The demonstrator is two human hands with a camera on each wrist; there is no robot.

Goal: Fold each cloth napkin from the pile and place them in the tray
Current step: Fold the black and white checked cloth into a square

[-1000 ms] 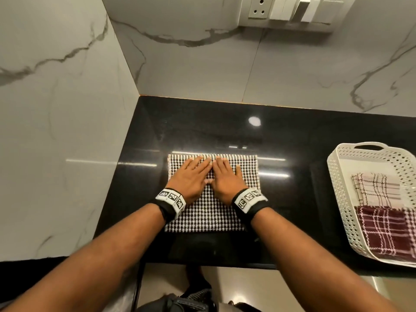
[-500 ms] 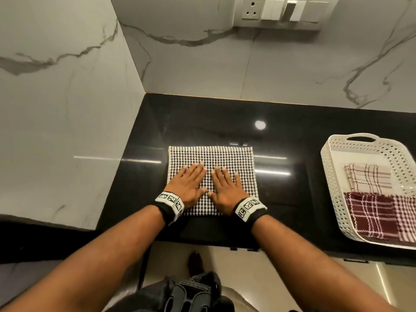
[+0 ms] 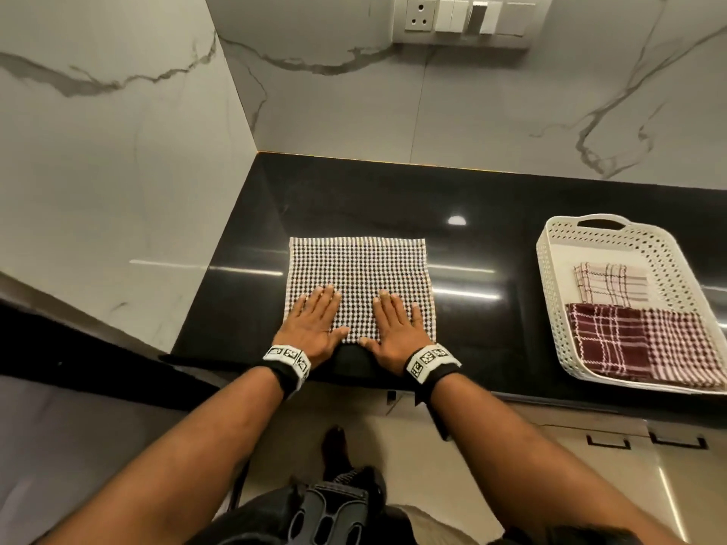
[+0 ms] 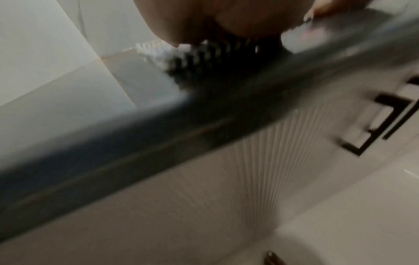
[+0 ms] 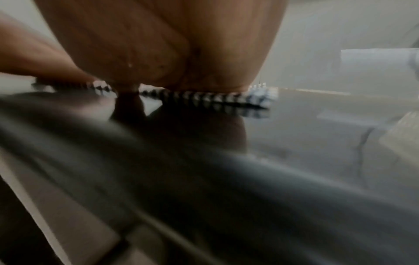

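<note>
Pressing flat: left hand [image 3: 314,323] and right hand [image 3: 394,328], fingers straight, palms down on near edge of black-and-white checked napkin [image 3: 358,277], mid black counter [image 3: 491,214]. Right: white perforated tray [image 3: 550,277] holding three folded napkins. Napkin on counter apparently part-folded, not yet trayed; no pile in view.

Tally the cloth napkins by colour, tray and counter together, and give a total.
Black-and-white check napkin, on the counter: 1
Dark red napkins, in the tray: 2
Pale plaid napkin, in the tray: 1
Total: 4
</note>
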